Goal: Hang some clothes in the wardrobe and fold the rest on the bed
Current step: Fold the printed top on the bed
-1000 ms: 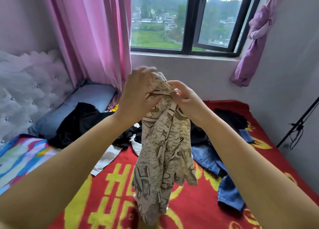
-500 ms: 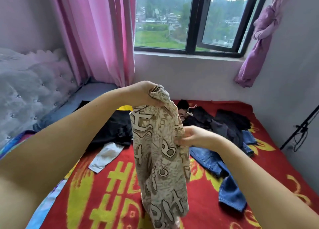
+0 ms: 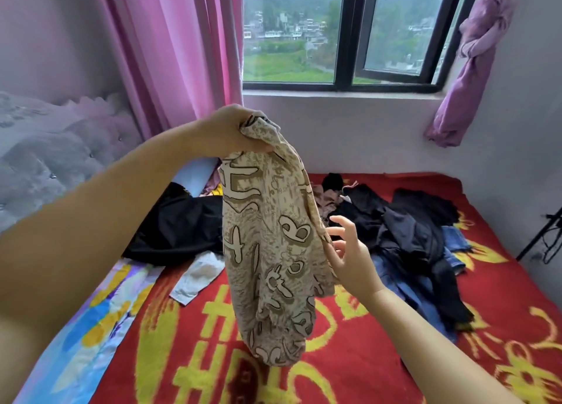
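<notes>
My left hand point(image 3: 235, 129) grips the top of a beige patterned garment point(image 3: 270, 251) and holds it up so it hangs down over the bed point(image 3: 380, 358). Its lower end reaches the red and yellow blanket. My right hand point(image 3: 349, 251) is at the garment's right edge, fingers spread and fingertips touching the cloth. Behind the garment lie a black garment point(image 3: 179, 227), a pile of dark clothes point(image 3: 407, 224), blue jeans point(image 3: 453, 242) and a white piece point(image 3: 197, 279).
A padded grey headboard point(image 3: 45, 160) is at the left, with a pink curtain point(image 3: 170, 53) beside a window point(image 3: 346, 32). A knotted purple curtain point(image 3: 468, 62) hangs at the right. A black stand point(image 3: 541, 236) leans by the right wall. A colourful sheet point(image 3: 100, 321) covers the bed's left side.
My right hand let go of the garment's top, dropped down its right side and opened. My left hand keeps the top, and the garment has unrolled and hangs longer.
</notes>
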The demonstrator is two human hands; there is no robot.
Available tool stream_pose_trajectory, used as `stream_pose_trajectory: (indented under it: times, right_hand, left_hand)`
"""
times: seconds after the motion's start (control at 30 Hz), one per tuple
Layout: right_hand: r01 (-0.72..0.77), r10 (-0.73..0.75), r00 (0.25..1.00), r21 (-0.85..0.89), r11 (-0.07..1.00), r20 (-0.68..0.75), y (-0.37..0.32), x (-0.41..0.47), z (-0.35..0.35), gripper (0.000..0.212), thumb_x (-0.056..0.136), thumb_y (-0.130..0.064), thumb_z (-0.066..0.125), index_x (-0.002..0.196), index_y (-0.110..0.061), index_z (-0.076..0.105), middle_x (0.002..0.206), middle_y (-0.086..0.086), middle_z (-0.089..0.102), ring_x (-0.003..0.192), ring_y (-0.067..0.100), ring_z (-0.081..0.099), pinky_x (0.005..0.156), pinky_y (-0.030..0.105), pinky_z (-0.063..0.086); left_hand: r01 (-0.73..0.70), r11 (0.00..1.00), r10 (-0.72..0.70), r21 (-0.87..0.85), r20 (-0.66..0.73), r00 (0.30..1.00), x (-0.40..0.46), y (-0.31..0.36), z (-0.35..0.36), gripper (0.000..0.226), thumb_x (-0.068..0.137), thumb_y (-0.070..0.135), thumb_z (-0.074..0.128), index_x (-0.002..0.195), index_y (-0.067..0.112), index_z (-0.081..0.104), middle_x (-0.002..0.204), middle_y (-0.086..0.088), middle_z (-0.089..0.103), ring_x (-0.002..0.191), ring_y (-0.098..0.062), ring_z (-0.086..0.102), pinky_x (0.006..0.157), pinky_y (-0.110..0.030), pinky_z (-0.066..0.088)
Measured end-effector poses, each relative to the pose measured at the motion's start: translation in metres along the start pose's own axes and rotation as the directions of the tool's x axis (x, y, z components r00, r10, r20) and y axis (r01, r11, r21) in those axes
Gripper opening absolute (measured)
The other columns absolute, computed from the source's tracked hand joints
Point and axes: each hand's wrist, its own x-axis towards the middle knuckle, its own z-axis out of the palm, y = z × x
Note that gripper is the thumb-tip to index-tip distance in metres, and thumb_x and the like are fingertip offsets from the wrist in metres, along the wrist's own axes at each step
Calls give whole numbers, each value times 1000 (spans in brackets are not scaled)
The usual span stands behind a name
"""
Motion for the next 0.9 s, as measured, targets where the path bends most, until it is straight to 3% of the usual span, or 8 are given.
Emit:
stream_pose_trajectory:
  times: [0.13, 0.23, 0.3, 0.4, 0.57, 0.7, 0.8, 0.9]
  right_hand:
    - [267, -263, 964, -149, 952, 46, -8, -2, 3, 35, 96, -14, 54, 131, -9, 50, 132, 11, 53, 93, 20, 65, 77, 34, 56]
    - [167, -88, 965, -319, 933, 248, -10, 1, 16, 57, 91, -36, 62, 139, -10, 46, 150, 11, 36, 119, 29, 54, 95, 41, 50]
    - [98, -3, 963, -340, 935, 270, -10, 2, 28, 50, 89, -36, 64, 131, -11, 52, 146, 9, 40, 125, 27, 49, 99, 41, 47]
    - [90, -40, 983, -276, 957, 182, -10, 2, 41, 19, 93, -17, 59, 94, 1, 62, 112, 8, 58, 97, 26, 60, 84, 41, 50]
    - [84, -71, 995, -201, 976, 73, -10, -1, 37, 16, 92, -5, 57, 77, 2, 57, 81, 5, 56, 70, 21, 54, 67, 37, 48]
    - [-15, 6, 994, -87, 996, -109, -13, -6, 22, 32, 86, 3, 52, 65, -19, 43, 67, -6, 45, 59, 5, 42, 58, 15, 36]
    - [-131, 180, 926, 164, 978, -332, -10, 8, -8, 23, 88, -12, 45, 66, -17, 43, 57, -8, 40, 48, 2, 37, 46, 14, 30]
    - [-118, 148, 973, 168, 979, -177, -2, 30, -40, 17, 94, -31, 55, 82, -21, 48, 49, -11, 40, 41, 3, 30, 40, 18, 27]
  left_hand:
    - [33, 997, -36, -65, -39, 999, -3, 0, -12, 28, 81, 4, 71, 106, 14, 64, 85, 11, 66, 67, 14, 61, 70, -4, 47]
    - [52, 992, -60, -114, -61, 996, -3, 3, -12, 28, 81, 6, 71, 102, 22, 62, 78, 21, 66, 66, 15, 62, 66, -2, 47]
    - [53, 991, -60, -126, -47, 997, -2, 7, -11, 27, 81, 6, 71, 101, 22, 62, 82, 17, 66, 66, 14, 62, 63, 0, 44]
    - [66, 990, -71, -122, -30, 997, 0, 10, -12, 24, 82, 7, 71, 97, 24, 62, 75, 21, 68, 65, 15, 62, 59, 1, 43]
    - [77, 987, -86, -141, -53, 995, -6, -4, -20, 24, 81, 6, 71, 102, 15, 65, 79, 18, 68, 69, 11, 64, 64, 0, 44]
    - [92, 992, -97, -91, -55, 994, -9, -20, -29, 22, 80, 8, 72, 100, 16, 67, 84, 15, 70, 72, 9, 65, 70, -3, 47]
    - [123, 992, -122, -5, 42, 992, -13, -34, -31, 19, 80, 17, 74, 92, 31, 68, 80, 22, 71, 73, 10, 65, 65, -1, 44]
    - [167, 983, -174, 73, 99, 980, -12, -51, -27, 20, 81, 24, 75, 89, 41, 67, 82, 24, 70, 74, 10, 65, 63, -2, 44]
